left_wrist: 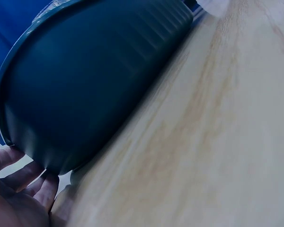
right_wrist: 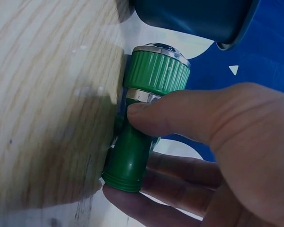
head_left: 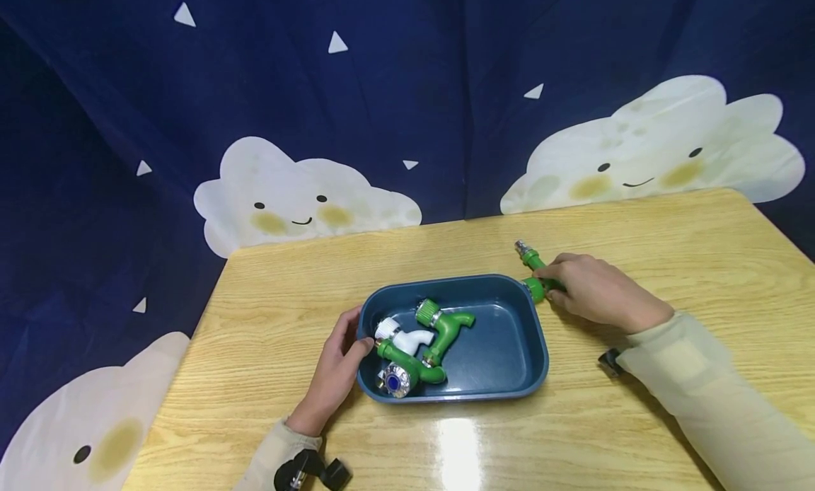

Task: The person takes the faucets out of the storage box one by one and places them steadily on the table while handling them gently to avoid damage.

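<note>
A dark blue plastic basin [head_left: 493,349] stands on the table. My left hand [head_left: 334,371] grips its left end, thumb at the rim and fingers against the outer wall [left_wrist: 75,94]. Just past the basin's far right corner, my right hand [head_left: 595,293] holds a green faucet [right_wrist: 128,156] close over the tabletop. Its thumb presses the body below the ribbed knob [right_wrist: 158,71], the other fingers round the far side. Inside the basin, toward the left, lie a green faucet [head_left: 448,328], a white faucet [head_left: 410,341] and a green faucet with a silver, blue-centred knob [head_left: 396,381].
The wooden table [head_left: 286,286] extends around the basin on all sides. Behind it hangs a dark blue curtain [head_left: 446,88] with white clouds and triangles. A black wrist strap [head_left: 305,470] sits on the left sleeve.
</note>
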`<state>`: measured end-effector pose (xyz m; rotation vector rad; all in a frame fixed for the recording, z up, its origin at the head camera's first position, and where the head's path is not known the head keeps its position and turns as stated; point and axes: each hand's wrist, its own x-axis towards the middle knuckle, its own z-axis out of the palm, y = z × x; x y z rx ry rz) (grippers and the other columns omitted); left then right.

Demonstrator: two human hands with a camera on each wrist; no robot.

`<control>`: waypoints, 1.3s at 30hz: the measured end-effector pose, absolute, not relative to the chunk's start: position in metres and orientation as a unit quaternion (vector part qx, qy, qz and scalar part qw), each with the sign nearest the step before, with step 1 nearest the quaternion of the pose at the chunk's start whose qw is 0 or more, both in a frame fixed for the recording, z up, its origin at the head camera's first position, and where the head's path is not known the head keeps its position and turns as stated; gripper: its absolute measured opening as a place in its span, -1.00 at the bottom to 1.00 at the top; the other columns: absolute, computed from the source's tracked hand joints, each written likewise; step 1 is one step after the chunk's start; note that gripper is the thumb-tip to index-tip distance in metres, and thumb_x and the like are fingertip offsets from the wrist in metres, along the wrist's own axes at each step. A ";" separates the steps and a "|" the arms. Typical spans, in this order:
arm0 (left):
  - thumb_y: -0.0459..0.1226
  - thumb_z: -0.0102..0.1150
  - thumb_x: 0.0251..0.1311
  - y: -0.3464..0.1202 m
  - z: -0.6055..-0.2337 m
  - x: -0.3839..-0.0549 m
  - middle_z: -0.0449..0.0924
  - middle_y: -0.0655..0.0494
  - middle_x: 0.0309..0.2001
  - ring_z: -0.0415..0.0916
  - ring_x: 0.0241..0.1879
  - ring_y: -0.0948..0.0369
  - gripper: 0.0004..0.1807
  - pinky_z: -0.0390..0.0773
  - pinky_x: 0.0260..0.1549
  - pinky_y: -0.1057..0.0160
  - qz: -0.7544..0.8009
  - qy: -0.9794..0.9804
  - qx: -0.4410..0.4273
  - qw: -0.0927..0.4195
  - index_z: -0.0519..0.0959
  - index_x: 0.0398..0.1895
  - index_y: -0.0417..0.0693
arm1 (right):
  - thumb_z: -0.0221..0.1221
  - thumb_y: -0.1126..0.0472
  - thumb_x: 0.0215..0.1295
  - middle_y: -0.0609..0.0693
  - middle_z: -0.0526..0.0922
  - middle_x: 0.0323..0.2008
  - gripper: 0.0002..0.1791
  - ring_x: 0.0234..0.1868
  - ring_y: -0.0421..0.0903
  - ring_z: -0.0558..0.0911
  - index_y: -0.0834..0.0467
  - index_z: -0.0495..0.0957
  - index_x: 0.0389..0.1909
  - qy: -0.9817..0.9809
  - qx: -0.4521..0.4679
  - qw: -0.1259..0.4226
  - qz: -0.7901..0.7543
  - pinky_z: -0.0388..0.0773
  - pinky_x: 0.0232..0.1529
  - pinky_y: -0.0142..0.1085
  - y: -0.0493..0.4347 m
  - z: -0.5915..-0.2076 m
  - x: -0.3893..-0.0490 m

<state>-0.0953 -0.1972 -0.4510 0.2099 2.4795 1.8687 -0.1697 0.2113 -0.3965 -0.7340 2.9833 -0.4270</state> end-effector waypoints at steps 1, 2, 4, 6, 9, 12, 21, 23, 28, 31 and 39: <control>-0.39 0.02 0.39 -0.197 -0.451 -0.095 0.55 -0.09 0.29 0.50 0.17 0.27 -0.47 0.49 0.15 0.42 0.601 0.797 0.067 0.015 0.40 0.42 0.01 | 0.31 0.31 0.27 0.21 0.74 -0.01 -0.59 -0.09 0.08 0.72 0.21 0.69 0.15 0.962 -0.236 0.020 -0.137 0.66 -0.13 0.02 0.211 -0.397 -0.170; -0.39 0.02 0.39 -0.197 -0.451 -0.095 0.55 -0.09 0.29 0.50 0.16 0.27 -0.47 0.50 0.15 0.42 0.601 0.797 0.067 0.015 0.40 0.42 0.00 | 0.31 0.30 0.27 0.20 0.74 -0.01 -0.60 -0.09 0.08 0.72 0.20 0.70 0.15 0.962 -0.236 0.021 -0.137 0.66 -0.12 0.04 0.211 -0.397 -0.170; -0.39 0.02 0.39 -0.197 -0.451 -0.095 0.55 -0.09 0.29 0.50 0.16 0.27 -0.47 0.50 0.14 0.42 0.601 0.796 0.067 0.015 0.40 0.42 0.00 | 0.31 0.29 0.27 0.19 0.73 -0.01 -0.60 -0.09 0.08 0.72 0.18 0.70 0.15 0.962 -0.235 0.022 -0.135 0.66 -0.10 0.06 0.211 -0.397 -0.170; -0.39 0.01 0.39 -0.197 -0.450 -0.094 0.55 -0.09 0.28 0.51 0.15 0.26 -0.48 0.50 0.14 0.41 0.601 0.796 0.067 0.015 0.40 0.42 0.00 | 0.31 0.28 0.28 0.19 0.73 0.00 -0.60 -0.09 0.07 0.72 0.17 0.70 0.15 0.963 -0.234 0.023 -0.135 0.66 -0.08 0.07 0.211 -0.397 -0.170; -0.39 0.01 0.39 -0.197 -0.450 -0.094 0.55 -0.09 0.28 0.51 0.15 0.26 -0.48 0.50 0.14 0.42 0.600 0.797 0.066 0.014 0.40 0.42 0.00 | 0.31 0.28 0.28 0.18 0.73 0.00 -0.61 -0.09 0.07 0.72 0.15 0.70 0.14 0.963 -0.233 0.023 -0.134 0.66 -0.08 0.08 0.211 -0.397 -0.170; -0.39 0.01 0.39 -0.197 -0.450 -0.094 0.55 -0.09 0.28 0.51 0.15 0.27 -0.47 0.50 0.14 0.42 0.599 0.798 0.065 0.014 0.40 0.42 0.00 | 0.32 0.27 0.28 0.17 0.74 0.00 -0.61 -0.09 0.05 0.72 0.14 0.70 0.14 0.963 -0.232 0.023 -0.134 0.66 -0.09 0.07 0.211 -0.397 -0.170; -0.38 0.01 0.40 -0.197 -0.450 -0.094 0.55 -0.08 0.29 0.50 0.16 0.27 -0.48 0.50 0.15 0.42 0.598 0.799 0.065 0.013 0.40 0.42 0.01 | 0.32 0.22 0.30 0.14 0.74 0.01 -0.62 -0.07 0.04 0.72 0.11 0.70 0.15 0.963 -0.230 0.030 -0.138 0.67 -0.10 0.07 0.213 -0.396 -0.170; -0.38 0.01 0.40 -0.197 -0.450 -0.094 0.55 -0.08 0.29 0.50 0.17 0.27 -0.48 0.50 0.15 0.43 0.598 0.798 0.066 0.014 0.40 0.41 0.01 | 0.32 0.22 0.31 0.14 0.74 0.01 -0.62 -0.07 0.03 0.72 0.11 0.70 0.15 0.963 -0.231 0.031 -0.139 0.66 -0.09 0.07 0.213 -0.396 -0.170; -0.38 0.00 0.40 -0.197 -0.451 -0.094 0.54 -0.09 0.30 0.50 0.17 0.27 -0.48 0.49 0.16 0.42 0.603 0.794 0.071 0.017 0.39 0.42 0.01 | 0.32 0.21 0.30 0.15 0.73 0.02 -0.61 -0.06 0.05 0.72 0.12 0.69 0.15 0.963 -0.230 0.030 -0.137 0.66 -0.07 0.08 0.213 -0.396 -0.170; -0.38 0.01 0.40 -0.197 -0.451 -0.094 0.54 -0.09 0.30 0.50 0.17 0.27 -0.47 0.49 0.16 0.42 0.604 0.794 0.072 0.017 0.39 0.42 0.01 | 0.32 0.21 0.31 0.15 0.74 0.02 -0.60 -0.05 0.06 0.72 0.13 0.69 0.16 0.963 -0.231 0.029 -0.135 0.66 -0.06 0.09 0.214 -0.396 -0.170; -0.37 0.01 0.40 -0.197 -0.450 -0.095 0.54 -0.08 0.31 0.50 0.18 0.27 -0.48 0.49 0.17 0.42 0.604 0.794 0.066 0.018 0.39 0.42 0.01 | 0.33 0.19 0.30 0.13 0.74 -0.01 -0.60 -0.09 0.03 0.72 0.10 0.69 0.16 0.963 -0.234 0.022 -0.130 0.66 -0.11 0.05 0.215 -0.393 -0.171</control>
